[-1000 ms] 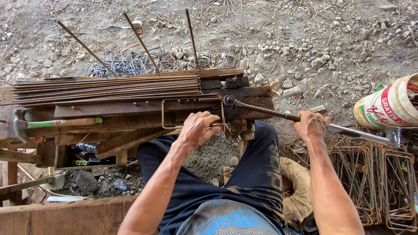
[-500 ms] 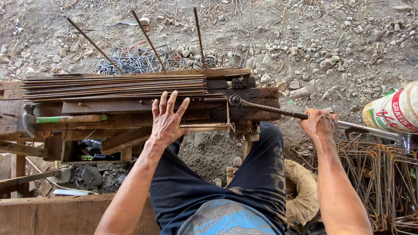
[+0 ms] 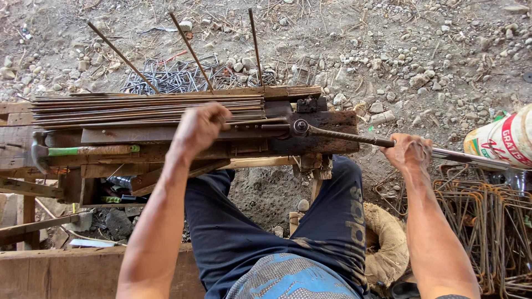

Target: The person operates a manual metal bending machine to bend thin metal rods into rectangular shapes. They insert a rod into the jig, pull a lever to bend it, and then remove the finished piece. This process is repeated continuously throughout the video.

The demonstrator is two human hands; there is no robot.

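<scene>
The person's left hand (image 3: 198, 128) is curled into a closed grip over the front edge of a bundle of thin steel rods (image 3: 144, 108) that lies lengthwise along the back of the wooden surface (image 3: 327, 141); whether the fingers pinch a single rod cannot be told. The right hand (image 3: 409, 151) is wrapped tight round the long lever bar (image 3: 354, 137), which runs from a pivot bolt (image 3: 300, 127) on the surface out to the right, past a white plastic bucket (image 3: 507, 141). A hammer with a green-taped handle (image 3: 83, 150) lies flat on the left part of the surface, well apart from both hands. Three loose rods (image 3: 188, 50) slant up from behind the bundle over the gravel ground (image 3: 388, 50), where bent wire stirrups (image 3: 177, 77) lie in a heap. More rusty stirrups (image 3: 487, 221) are stacked beside the right forearm.
</scene>
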